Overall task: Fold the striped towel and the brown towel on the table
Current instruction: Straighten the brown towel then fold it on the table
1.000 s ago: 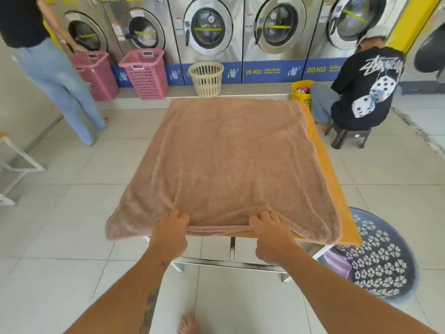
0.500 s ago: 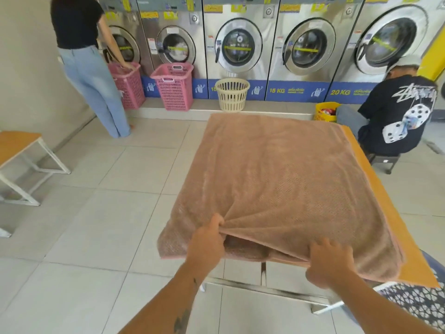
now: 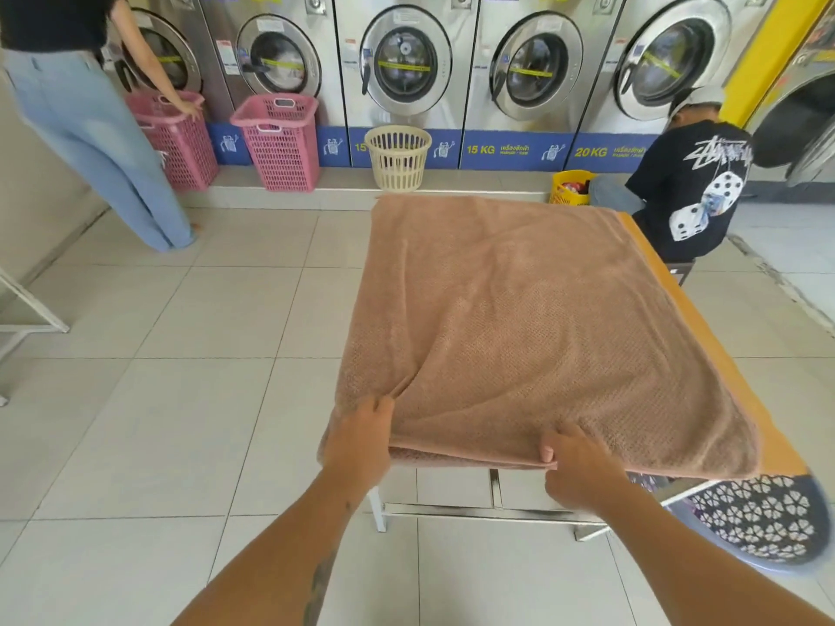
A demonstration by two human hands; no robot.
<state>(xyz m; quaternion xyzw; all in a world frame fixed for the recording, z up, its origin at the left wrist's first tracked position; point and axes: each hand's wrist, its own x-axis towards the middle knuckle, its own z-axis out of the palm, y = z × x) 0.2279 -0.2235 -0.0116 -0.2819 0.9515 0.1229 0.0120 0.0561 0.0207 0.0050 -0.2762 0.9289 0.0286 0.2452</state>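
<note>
The brown towel (image 3: 519,318) lies spread in a doubled layer over most of the orange table (image 3: 668,282), its near edge hanging past the table's front. My left hand (image 3: 361,438) pinches the towel's near-left corner, where the cloth bunches into a crease. My right hand (image 3: 571,463) grips the near edge further right, thumb on top of the hem. No striped towel is in view.
A dark perforated laundry basket (image 3: 763,517) stands on the floor at the table's near right. A person in a black shirt (image 3: 691,192) sits past the far right corner. Pink baskets (image 3: 280,142), a cream basket (image 3: 397,158) and a standing person (image 3: 90,124) line the washing machines.
Both hands have taken hold of the towel's near edge; the left has slid toward the left corner and bunched the cloth. My view has shifted left and nearer.
</note>
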